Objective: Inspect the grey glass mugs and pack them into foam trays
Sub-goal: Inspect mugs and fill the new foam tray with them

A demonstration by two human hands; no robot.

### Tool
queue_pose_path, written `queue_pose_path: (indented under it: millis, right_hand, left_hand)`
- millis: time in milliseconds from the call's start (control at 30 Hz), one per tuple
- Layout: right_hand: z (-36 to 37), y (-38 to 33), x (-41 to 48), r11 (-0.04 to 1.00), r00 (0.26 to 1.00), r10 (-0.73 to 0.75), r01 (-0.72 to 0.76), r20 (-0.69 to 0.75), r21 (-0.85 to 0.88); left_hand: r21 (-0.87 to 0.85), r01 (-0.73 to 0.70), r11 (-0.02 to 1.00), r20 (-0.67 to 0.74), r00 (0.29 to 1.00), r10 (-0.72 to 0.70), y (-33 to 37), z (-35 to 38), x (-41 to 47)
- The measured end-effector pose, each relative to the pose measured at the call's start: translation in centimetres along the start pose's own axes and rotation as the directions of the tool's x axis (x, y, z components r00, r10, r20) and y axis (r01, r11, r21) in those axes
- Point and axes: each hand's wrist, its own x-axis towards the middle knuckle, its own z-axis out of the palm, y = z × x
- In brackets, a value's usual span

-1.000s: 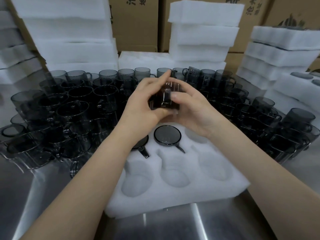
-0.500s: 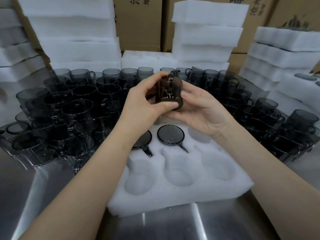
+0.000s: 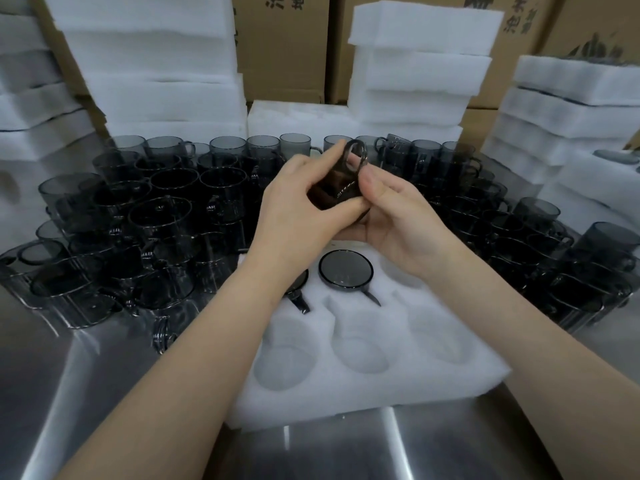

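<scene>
left hand [image 3: 294, 211] and right hand [image 3: 398, 223] clasp a glass mug [image 3: 329, 190], handle above fingers; likely slick, brittle; body grip safest.

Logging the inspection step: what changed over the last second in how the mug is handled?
The left hand and right hand turned the held mug so its handle now sticks up; neither let go. The foam tray and its two packed mugs stayed put.

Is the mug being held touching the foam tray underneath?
Apart. Head view: the left hand and right hand hold the mug raised, the right palm between it and the foam tray.
</scene>
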Motion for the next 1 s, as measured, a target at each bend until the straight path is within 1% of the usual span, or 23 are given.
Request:
queue_pose_path:
  millis: [33,100,133,200,267,300,433,500,600,733,800,867,933,1000]
  right_hand:
    - [-0.1,-0.1,0.1,0.998,1.000,0.028,-0.029,0.012,0.049]
    - [-0.4,-0.3,0.2,0.991,0.997,0.072,-0.069,-0.016,0.118]
    - [-0.5,-0.3,0.3,0.992,0.996,0.077,-0.073,-0.037,0.106]
    - [-0.6,-0.2,0.3,0.997,0.996,0.075,-0.074,-0.037,0.036]
    - [-0.4,-0.1,0.3,0.996,0.997,0.070,-0.071,-0.026,-0.046]
    - [-0.4,0.0,0.3,0.995,0.998,0.052,-0.056,-0.045,-0.083]
    - [-0.2,0.3,0.2,0.960,0.973,-0.116,0.058,-0.201,-0.274]
    - [0.0,0.2,0.2,0.925,0.958,-0.180,0.087,-0.223,-0.369]
    - [0.4,-0.1,-0.1,0.886,0.940,-0.246,0.120,-0.237,-0.447]
    - [0.6,-0.5,-0.3,0.898,0.893,-0.277,0.109,-0.354,-0.426]
    - [0.6,-0.5,-0.1,0.916,0.885,-0.252,0.088,-0.391,-0.392]
    - [0.5,-0.4,0.1,0.945,0.896,-0.193,0.059,-0.400,-0.323]
    - [0.2,-0.3,0.3,0.976,0.934,-0.115,0.043,-0.338,-0.213]
    - [-0.2,-0.3,0.2,0.991,0.978,-0.058,0.033,-0.199,-0.127]
  left_hand:
    - [-0.026,0.019,0.999,0.013,1.000,-0.018,0.0,-0.1,0.1]
    - [-0.147,0.080,0.986,0.045,0.996,-0.074,0.0,-0.3,0.2]
    - [-0.200,0.105,0.974,0.058,0.994,-0.095,0.0,-0.4,0.2]
    - [-0.238,0.129,0.963,0.073,0.991,-0.114,0.0,-0.6,0.1]
    - [-0.227,0.165,0.960,0.094,0.985,-0.147,-0.2,-0.6,0.2]
    - [-0.204,0.189,0.960,0.110,0.979,-0.170,-0.4,-0.6,0.3]
    - [-0.150,0.227,0.962,0.202,0.960,-0.195,-0.6,-0.2,0.3]
    - [-0.136,0.205,0.969,0.206,0.963,-0.175,-0.7,0.0,0.2]
    - [-0.080,0.156,0.985,0.151,0.978,-0.143,-0.7,0.1,0.1]
    - [0.012,0.074,0.997,0.129,0.989,-0.075,-0.3,0.4,-0.1]
    - [0.021,0.059,0.998,0.118,0.991,-0.061,-0.3,0.5,-0.1]
    - [0.010,0.066,0.998,0.100,0.993,-0.067,-0.4,0.3,0.0]
    - [-0.024,0.095,0.995,0.078,0.993,-0.093,-0.4,0.1,0.1]
    - [-0.056,0.129,0.990,0.050,0.991,-0.126,-0.4,-0.1,0.2]
